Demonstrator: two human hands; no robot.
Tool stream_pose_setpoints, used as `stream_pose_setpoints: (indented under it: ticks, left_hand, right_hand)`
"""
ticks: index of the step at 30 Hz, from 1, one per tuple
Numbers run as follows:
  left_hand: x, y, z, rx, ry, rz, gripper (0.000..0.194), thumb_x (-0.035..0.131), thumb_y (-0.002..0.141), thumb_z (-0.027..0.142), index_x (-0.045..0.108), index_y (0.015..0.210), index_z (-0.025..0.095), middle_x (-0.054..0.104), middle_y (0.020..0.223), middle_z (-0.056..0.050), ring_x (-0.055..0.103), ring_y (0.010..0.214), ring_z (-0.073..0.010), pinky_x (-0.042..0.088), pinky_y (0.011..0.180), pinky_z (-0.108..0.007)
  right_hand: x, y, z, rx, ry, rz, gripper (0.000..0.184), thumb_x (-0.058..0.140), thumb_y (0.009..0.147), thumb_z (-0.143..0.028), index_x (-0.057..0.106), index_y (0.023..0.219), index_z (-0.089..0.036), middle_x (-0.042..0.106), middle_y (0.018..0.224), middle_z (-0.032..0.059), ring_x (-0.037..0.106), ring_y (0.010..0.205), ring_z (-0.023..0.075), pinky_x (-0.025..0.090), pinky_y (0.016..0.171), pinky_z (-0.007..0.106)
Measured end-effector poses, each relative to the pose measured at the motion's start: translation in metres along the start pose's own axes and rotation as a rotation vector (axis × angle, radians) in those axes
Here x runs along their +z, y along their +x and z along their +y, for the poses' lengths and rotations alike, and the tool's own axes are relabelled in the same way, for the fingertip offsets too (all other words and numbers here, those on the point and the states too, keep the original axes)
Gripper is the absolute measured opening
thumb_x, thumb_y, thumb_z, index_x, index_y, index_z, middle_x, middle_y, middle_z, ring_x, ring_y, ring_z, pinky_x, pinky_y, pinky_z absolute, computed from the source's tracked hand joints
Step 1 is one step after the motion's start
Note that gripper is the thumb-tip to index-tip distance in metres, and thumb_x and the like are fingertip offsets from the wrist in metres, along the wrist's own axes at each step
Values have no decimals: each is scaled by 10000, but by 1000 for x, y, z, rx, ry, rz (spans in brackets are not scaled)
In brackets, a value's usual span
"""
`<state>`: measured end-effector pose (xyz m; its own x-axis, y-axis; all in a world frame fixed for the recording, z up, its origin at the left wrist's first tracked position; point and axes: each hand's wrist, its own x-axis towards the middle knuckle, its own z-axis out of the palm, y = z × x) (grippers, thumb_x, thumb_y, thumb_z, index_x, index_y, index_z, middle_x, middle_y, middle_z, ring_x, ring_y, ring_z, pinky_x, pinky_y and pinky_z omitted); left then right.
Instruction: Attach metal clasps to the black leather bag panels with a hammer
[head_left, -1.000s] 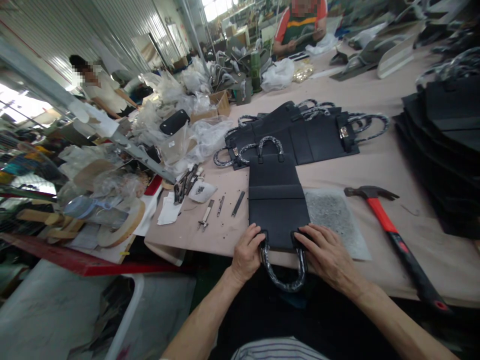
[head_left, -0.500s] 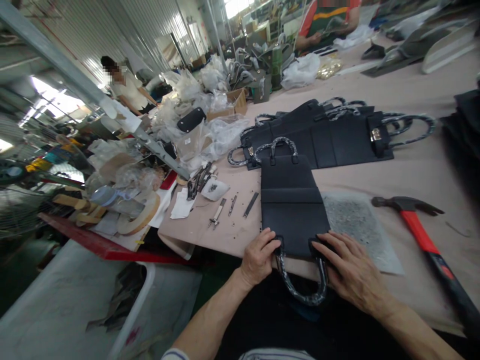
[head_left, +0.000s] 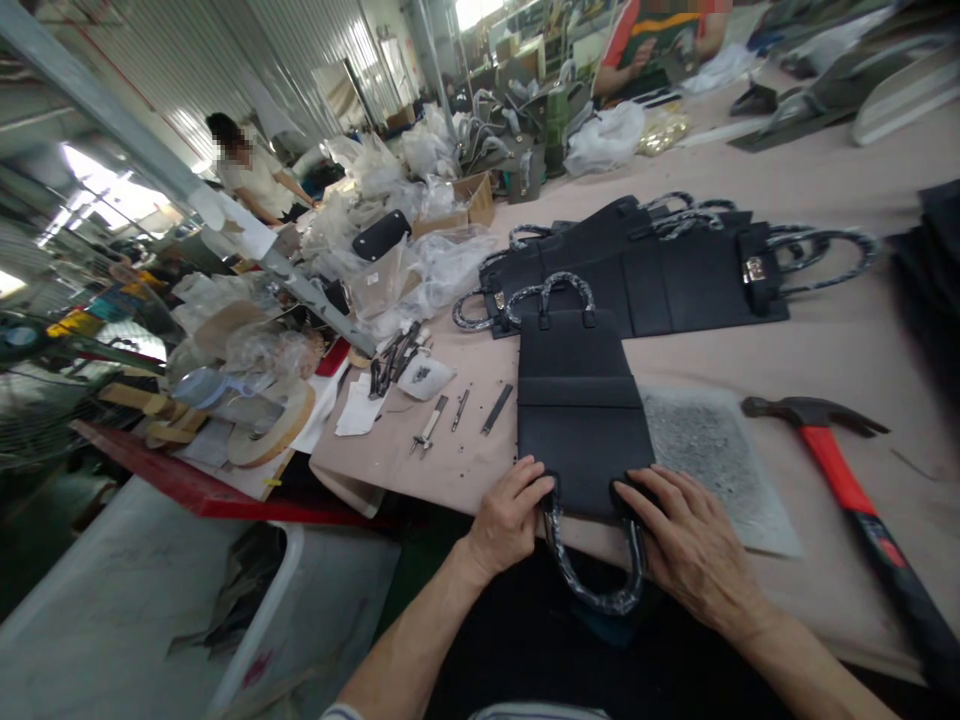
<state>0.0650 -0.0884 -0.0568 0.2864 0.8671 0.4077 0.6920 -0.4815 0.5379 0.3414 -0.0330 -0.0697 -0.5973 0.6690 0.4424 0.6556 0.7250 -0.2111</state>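
A black bag panel (head_left: 581, 440) lies flat at the table's front edge, a crease running across its middle. Its near handle (head_left: 596, 600), wrapped in clear film, hangs over the edge towards me, and a second wrapped handle (head_left: 568, 290) is at its far end. My left hand (head_left: 510, 510) grips the near left corner beside the handle's base. On the near right corner, my right hand (head_left: 694, 540) holds the panel with its fingers over the other handle base. Both thumbs are mostly hidden. To the right lies a claw hammer (head_left: 840, 465) with a red and black grip.
More black bag panels (head_left: 675, 285) lie behind. Left are small metal tools (head_left: 429, 428), a dark strip (head_left: 496, 410) and a white packet (head_left: 426, 378). A grey speckled slab (head_left: 705, 450) sits right. A metal post (head_left: 292, 280) slants on the left. Two people are farther off.
The view has shifted slightly. Both hands stay at the near corners of the bag panel, which lies nearly as before. The far co-worker's hands have moved.
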Motion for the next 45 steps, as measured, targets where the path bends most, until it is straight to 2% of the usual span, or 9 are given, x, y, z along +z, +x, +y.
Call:
stream_pose_setpoints:
  ticks: [4,9,13,18,26,32,36,41,45]
  left_hand:
    - [-36,10,6,-71,-74,-125,816,624,788,145,328,1548,179,475,1531,-177,433,1445,-341,387,1199,-580]
    - [-63,63,-41,-470,172,46,313,595,909,282,664,1188,158,710,1159,-156,676,1112,-282,540,1008,-426]
    - [-62,115,-86,-734,475,-240,318,688,844,371,711,1034,116,713,1138,-217,669,1109,-339,519,961,-430]
    - [-64,145,-101,-856,431,-538,244,742,775,406,721,763,163,750,774,-140,717,830,-281,517,753,-337]
    - [-48,159,-101,-885,464,-619,172,800,643,231,644,620,164,632,520,-68,677,631,-239,496,632,-308]
    - [-64,137,-97,-1095,-106,-390,251,799,696,264,577,649,158,587,501,-12,576,468,-143,496,516,-262]
    - [-68,110,-70,-981,-585,-105,371,853,653,374,598,792,143,706,718,-50,650,593,-134,542,544,-234]
    - [-30,91,-20,-713,-950,182,414,858,676,381,614,919,151,721,806,-27,703,692,-148,608,675,-285]
    - [1,81,-3,-624,-1015,220,453,820,742,334,620,1116,173,730,871,-22,749,792,-173,614,771,-309]
  right_hand:
    - [0,0,-1,16,14,-5,459,512,884,-108,570,1327,-212,540,1353,131,462,1311,345,395,1112,568]
    - [-3,2,-3,35,28,-23,446,523,873,-115,576,1309,-196,535,1349,144,452,1303,349,379,1117,580]
    - [-5,3,-4,46,46,-24,426,531,878,-142,582,1298,-187,540,1340,147,446,1300,345,370,1127,574]
    - [-6,3,-6,75,52,-33,464,554,837,-131,585,1296,-192,543,1344,138,435,1316,349,334,1155,569]
    - [-9,6,-8,88,55,-50,479,558,824,-131,580,1298,-199,545,1343,134,429,1324,338,320,1162,557]
    - [-11,7,-9,101,57,-41,459,563,828,-134,598,1283,-188,558,1335,135,437,1315,336,313,1169,550]
    - [-12,7,-9,106,70,-36,454,570,822,-135,615,1271,-186,563,1332,138,441,1315,334,318,1168,548]
    - [-11,6,-8,107,80,-41,468,566,815,-131,615,1278,-170,561,1334,149,440,1315,340,323,1164,556]
    - [-10,6,-7,105,88,-39,488,567,812,-145,605,1295,-197,560,1334,137,436,1318,342,328,1156,565]
